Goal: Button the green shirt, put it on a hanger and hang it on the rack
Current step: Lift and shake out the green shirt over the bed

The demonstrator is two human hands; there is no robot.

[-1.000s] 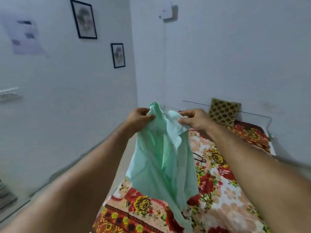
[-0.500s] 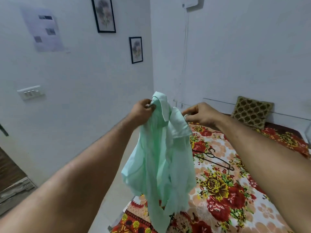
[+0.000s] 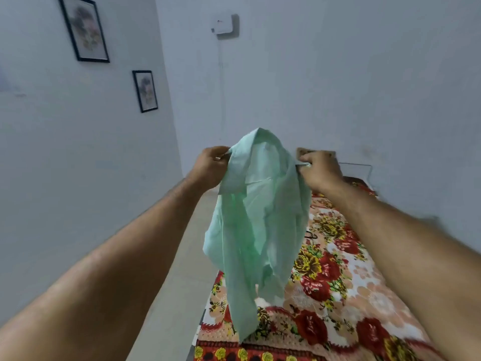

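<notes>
Green shirt [image 3: 256, 209] now spread wider between hands.

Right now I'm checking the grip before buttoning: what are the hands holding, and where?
Both hold the green shirt up by its top edge: left hand at one side, right hand at the other.

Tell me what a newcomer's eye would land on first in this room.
First the green shirt, held up in mid-frame and hanging crumpled, pinched near its top by the left hand and the right hand. Next the loud floral bedspread spread below and to the right of it. Then two dark-framed pictures on the pale wall at upper left.
</notes>
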